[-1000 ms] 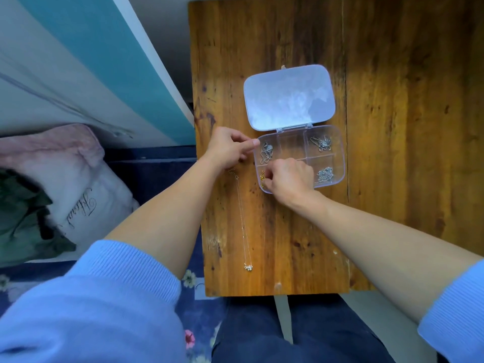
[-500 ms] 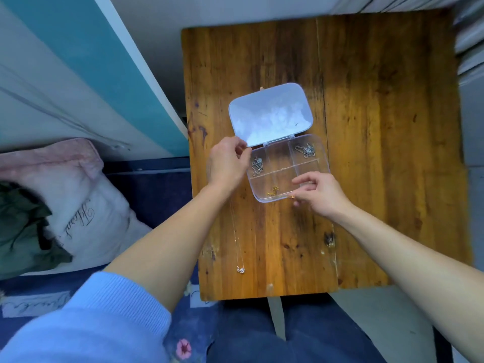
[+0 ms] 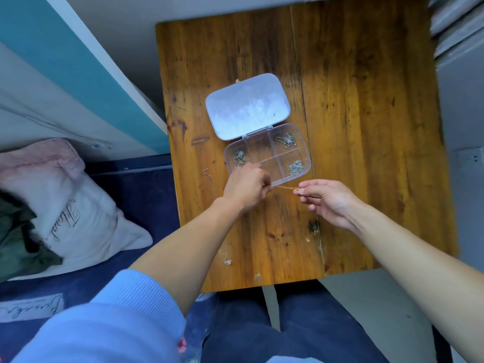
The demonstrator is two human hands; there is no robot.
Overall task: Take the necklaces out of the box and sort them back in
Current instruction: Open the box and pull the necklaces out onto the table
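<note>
Hands first: left hand [image 3: 246, 186] and right hand [image 3: 328, 197] each pinch one end of a thin gold necklace [image 3: 285, 188], stretched between them just in front of the near edge of the clear box [image 3: 268, 153]. Box sits open on the wooden table [image 3: 353, 127], lid [image 3: 247, 106] flipped back to the far side. I count three silver chain bundles inside: far left, far right, near right compartments. One more silver necklace [image 3: 227, 261] lies on the table to the left, partly behind the left arm. Pillow [image 3: 73, 205] further left has cursive writing I can't read.
</note>
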